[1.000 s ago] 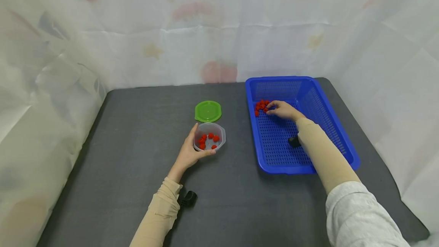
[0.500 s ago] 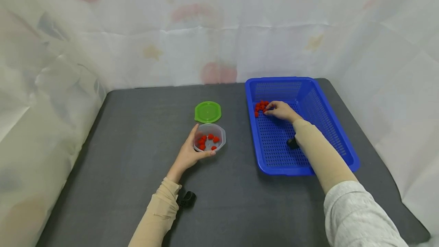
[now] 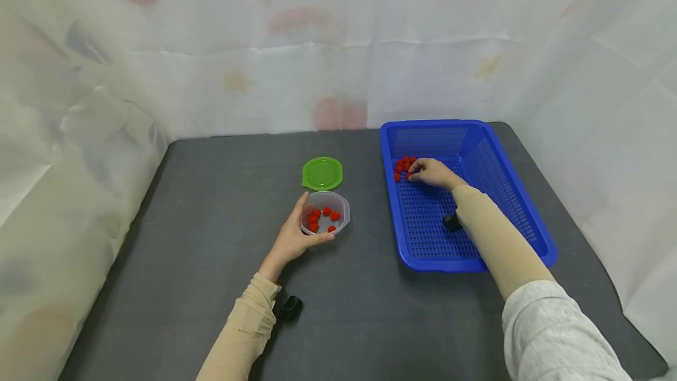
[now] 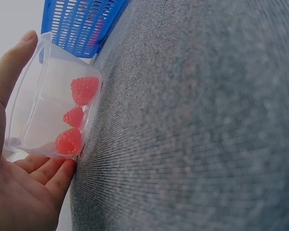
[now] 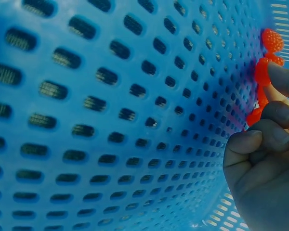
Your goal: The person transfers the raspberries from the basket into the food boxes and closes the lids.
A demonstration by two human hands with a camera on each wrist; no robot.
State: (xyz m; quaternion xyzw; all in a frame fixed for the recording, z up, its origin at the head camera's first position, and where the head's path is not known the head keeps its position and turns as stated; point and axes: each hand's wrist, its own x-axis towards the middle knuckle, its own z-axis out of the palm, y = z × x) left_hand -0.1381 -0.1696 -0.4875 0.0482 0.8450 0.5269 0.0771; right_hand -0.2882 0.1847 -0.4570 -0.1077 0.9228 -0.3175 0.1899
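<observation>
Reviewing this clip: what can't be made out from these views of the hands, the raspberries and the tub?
- Whether the right hand pinches a raspberry: in the head view the fingers cover the pile of raspberries; the right wrist view shows only curled fingertips.
- The raspberry count in the clear tub: small in the head view, cut off by the left hand in the left wrist view.
- The green lid: head view only.

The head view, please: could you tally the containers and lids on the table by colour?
Blue basket: 1
Clear plastic tub: 1
Green lid: 1
Total: 3
</observation>
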